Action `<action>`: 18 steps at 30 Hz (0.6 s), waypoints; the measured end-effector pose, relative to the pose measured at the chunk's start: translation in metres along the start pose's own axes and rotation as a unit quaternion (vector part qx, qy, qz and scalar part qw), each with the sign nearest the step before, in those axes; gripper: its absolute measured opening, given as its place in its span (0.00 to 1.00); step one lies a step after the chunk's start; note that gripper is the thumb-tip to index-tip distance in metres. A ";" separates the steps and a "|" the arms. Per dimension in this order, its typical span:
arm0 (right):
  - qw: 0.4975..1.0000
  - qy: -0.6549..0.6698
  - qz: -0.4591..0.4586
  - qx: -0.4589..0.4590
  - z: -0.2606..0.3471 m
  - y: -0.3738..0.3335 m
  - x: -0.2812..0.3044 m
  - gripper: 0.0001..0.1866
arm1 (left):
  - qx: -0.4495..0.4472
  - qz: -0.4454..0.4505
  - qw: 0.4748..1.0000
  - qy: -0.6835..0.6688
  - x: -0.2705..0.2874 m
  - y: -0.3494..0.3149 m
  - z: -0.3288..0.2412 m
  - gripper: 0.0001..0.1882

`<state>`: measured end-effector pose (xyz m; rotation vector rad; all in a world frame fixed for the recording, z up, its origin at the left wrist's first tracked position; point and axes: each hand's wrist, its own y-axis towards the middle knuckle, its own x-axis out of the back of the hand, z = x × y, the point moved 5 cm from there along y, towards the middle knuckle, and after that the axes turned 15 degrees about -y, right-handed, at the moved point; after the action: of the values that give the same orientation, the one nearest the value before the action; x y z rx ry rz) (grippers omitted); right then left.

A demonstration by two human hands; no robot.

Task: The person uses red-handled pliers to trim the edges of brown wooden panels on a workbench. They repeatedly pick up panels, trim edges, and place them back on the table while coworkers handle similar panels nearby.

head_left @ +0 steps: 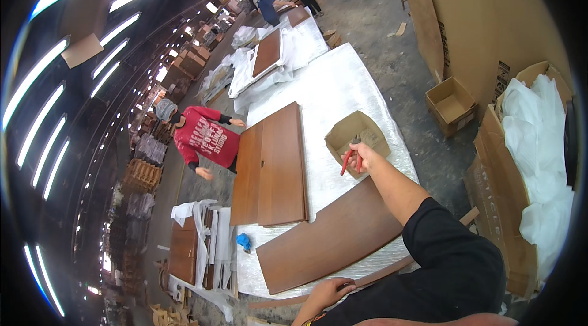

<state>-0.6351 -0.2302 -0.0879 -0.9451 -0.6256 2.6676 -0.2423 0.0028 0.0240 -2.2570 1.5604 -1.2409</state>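
My right hand (364, 158) is closed round red-handled pliers (346, 163), over the near side of an open cardboard box (378, 132). The pliers' metal jaws point away from me, above small contents too fine to make out. Close to my body, my left hand (329, 293) rests at the near edge of a curved brown wooden panel (327, 237), beside a narrow wooden strip (386, 271). Its fingers are curled, and what they hold, if anything, is hidden. Farther off, a larger wooden panel (283, 166) lies flat on the wrapped table (349, 75).
Across the table stands a co-worker in a red shirt (211, 139), hands near the large panel. A crumpled blue item (244, 241) lies on the table's left side. Cardboard boxes (450, 105) and white foam wrap (539, 142) are at right. Wrapped panels (202, 246) stand at left.
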 end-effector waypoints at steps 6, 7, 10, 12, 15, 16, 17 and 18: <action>1.000 -0.022 -0.020 -0.003 0.025 -0.051 0.011 0.20 | -0.032 -0.029 0.998 0.052 -0.003 -0.006 0.005 0.24; 0.999 -0.043 -0.021 0.002 0.029 -0.066 0.011 0.20 | -0.039 -0.042 0.996 0.067 -0.005 -0.009 0.005 0.23; 0.996 -0.076 -0.034 0.028 0.040 -0.120 0.002 0.20 | -0.124 -0.093 0.987 0.032 -0.009 -0.016 -0.001 0.19; 0.994 -0.080 -0.042 0.054 0.041 -0.166 -0.010 0.20 | -0.220 -0.138 0.966 0.004 -0.010 -0.020 -0.007 0.13; 0.992 -0.079 -0.054 0.084 0.028 -0.245 -0.028 0.20 | -0.232 -0.143 0.961 0.053 -0.016 -0.021 -0.002 0.10; 0.991 -0.082 -0.064 0.090 0.020 -0.275 -0.031 0.20 | -0.271 -0.160 0.948 0.039 -0.016 -0.023 -0.003 0.07; 0.989 -0.086 -0.073 0.096 0.009 -0.299 -0.037 0.20 | -0.285 -0.168 0.942 0.046 -0.018 -0.024 -0.002 0.06; 0.969 -0.146 -0.114 0.165 0.001 -0.320 -0.045 0.20 | -0.289 -0.177 0.939 0.057 -0.019 -0.025 0.000 0.06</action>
<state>-0.5745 0.0341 0.0873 -0.3715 -0.3030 2.6051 -0.2264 0.0301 0.0268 -2.9896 1.8029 -1.1031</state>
